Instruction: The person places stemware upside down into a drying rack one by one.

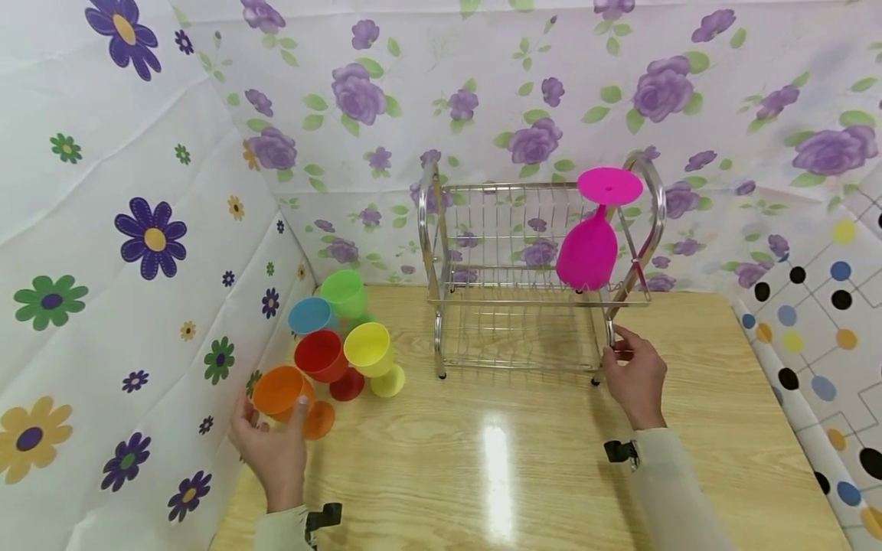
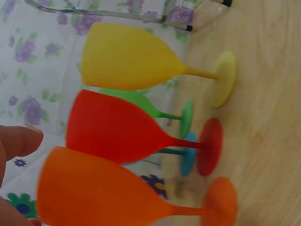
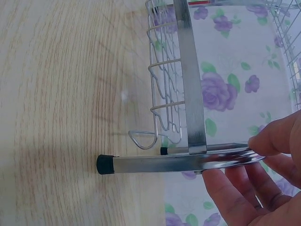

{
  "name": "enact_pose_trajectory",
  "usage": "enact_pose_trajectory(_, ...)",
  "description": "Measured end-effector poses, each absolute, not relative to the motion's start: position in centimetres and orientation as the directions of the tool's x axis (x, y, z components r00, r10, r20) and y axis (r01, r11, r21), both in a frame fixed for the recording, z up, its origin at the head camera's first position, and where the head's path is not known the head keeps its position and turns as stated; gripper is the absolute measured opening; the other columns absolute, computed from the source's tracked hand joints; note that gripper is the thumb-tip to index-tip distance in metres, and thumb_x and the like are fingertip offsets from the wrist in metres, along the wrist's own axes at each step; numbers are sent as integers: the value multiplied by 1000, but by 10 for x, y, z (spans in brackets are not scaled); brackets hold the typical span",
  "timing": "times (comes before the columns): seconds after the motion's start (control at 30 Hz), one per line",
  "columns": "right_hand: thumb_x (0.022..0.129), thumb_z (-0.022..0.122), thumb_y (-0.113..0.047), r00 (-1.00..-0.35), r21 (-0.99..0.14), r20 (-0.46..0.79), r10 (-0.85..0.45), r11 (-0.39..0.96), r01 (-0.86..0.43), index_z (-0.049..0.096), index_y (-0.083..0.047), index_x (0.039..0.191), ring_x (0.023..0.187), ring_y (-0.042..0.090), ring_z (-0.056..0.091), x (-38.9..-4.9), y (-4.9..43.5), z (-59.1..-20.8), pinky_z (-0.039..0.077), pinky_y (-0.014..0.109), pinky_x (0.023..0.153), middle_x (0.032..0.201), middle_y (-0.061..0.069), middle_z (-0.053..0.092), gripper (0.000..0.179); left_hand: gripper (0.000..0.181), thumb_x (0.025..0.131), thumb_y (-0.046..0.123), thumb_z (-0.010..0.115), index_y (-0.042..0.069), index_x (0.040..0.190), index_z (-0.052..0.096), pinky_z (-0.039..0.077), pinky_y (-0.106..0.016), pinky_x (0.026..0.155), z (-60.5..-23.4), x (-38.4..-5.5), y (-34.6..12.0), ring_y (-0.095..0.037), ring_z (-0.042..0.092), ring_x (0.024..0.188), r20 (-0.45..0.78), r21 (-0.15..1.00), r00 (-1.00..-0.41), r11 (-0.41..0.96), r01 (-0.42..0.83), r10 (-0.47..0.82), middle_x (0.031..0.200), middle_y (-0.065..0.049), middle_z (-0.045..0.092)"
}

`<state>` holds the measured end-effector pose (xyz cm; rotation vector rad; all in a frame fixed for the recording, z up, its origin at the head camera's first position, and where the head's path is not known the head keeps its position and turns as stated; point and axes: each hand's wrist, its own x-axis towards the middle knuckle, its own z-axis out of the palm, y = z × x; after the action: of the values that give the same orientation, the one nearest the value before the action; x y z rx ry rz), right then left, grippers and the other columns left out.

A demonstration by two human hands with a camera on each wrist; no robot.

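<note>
My left hand reaches around the bowl of an orange goblet with thumb and fingers spread to either side. In the left wrist view a gap shows between the thumb and the orange bowl. Beside it stand a red goblet, a yellow goblet, a blue goblet and a green goblet, all upright. My right hand grips the right front leg of a metal dish rack, thumb on one side and fingers on the other.
A pink goblet hangs tilted and upside down at the right end of the rack's upper tier. Flowered cloth hangs behind and to the left; dotted cloth borders the right. A wooden table lies beneath everything.
</note>
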<state>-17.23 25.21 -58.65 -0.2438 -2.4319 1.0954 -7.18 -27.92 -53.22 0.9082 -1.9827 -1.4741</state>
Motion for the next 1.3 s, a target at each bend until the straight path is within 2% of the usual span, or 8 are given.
enact_pose_trajectory(0.13, 98, 71, -9, -875, -741, 351, 334, 671, -41, 69, -9, 140, 91, 36, 73, -172, 253, -587, 55, 43, 80, 103, 17, 72, 42, 100, 89, 33, 87, 17, 166, 25, 25, -54, 132, -550, -78, -280, -32, 32, 154, 1, 977, -634, 137, -166, -774, 169, -9, 30)
enact_pose_trajectory(0.4, 99, 70, -11, -874, -744, 353, 334, 667, -46, 70, -10, 139, 88, 36, 72, -173, 254, -588, 56, 47, 81, 101, 16, 71, 41, 96, 88, 28, 89, 28, 163, 28, 30, -53, 131, -578, -87, -281, -30, 36, 152, 4, 985, -626, 113, -134, -780, 165, -7, 36)
enact_pose_trajectory(0.53, 99, 70, -10, -874, -747, 357, 329, 663, -56, 69, -10, 140, 89, 37, 72, -172, 255, -589, 57, 52, 81, 101, 17, 71, 41, 97, 87, 24, 90, 29, 162, 28, 34, -53, 129, -590, -89, -282, -29, 38, 151, -14, 992, -625, 69, -109, -780, 164, -7, 36)
enact_pose_trajectory(0.67, 99, 71, -9, -881, -758, 343, 325, 650, -55, 68, -10, 141, 90, 38, 71, -171, 254, -590, 57, 57, 84, 104, 18, 70, 43, 98, 86, 27, 90, 30, 161, 28, 38, -51, 127, -595, -88, -280, -29, 40, 150, -63, 992, -615, 20, -128, -786, 164, -7, 37)
enact_pose_trajectory(0.87, 100, 69, -11, -881, -754, 347, 323, 655, -57, 67, -10, 142, 91, 38, 71, -172, 254, -588, 55, 58, 87, 104, 18, 70, 42, 94, 86, 35, 89, 29, 159, 31, 38, -46, 127, -597, -90, -280, -27, 41, 150, -64, 990, -591, 24, -140, -804, 164, -6, 39)
enact_pose_trajectory(1.13, 100, 69, -11, -884, -742, 364, 294, 665, -85, 66, -9, 143, 91, 38, 70, -171, 256, -590, 55, 59, 86, 102, 18, 69, 44, 93, 84, 30, 92, 28, 157, 35, 39, -46, 127, -595, -81, -278, -21, 43, 143, -67, 995, -583, -8, -104, -809, 160, -5, 44)
enact_pose_trajectory(1.3, 101, 70, -11, -878, -695, 413, 242, 707, -132, 65, -7, 144, 89, 34, 70, -170, 259, -591, 61, 54, 79, 101, 17, 68, 44, 90, 86, 31, 90, 27, 157, 36, 40, -44, 126, -585, -71, -270, -19, 44, 139, -81, 990, -568, -1, -139, -819, 158, -6, 44)
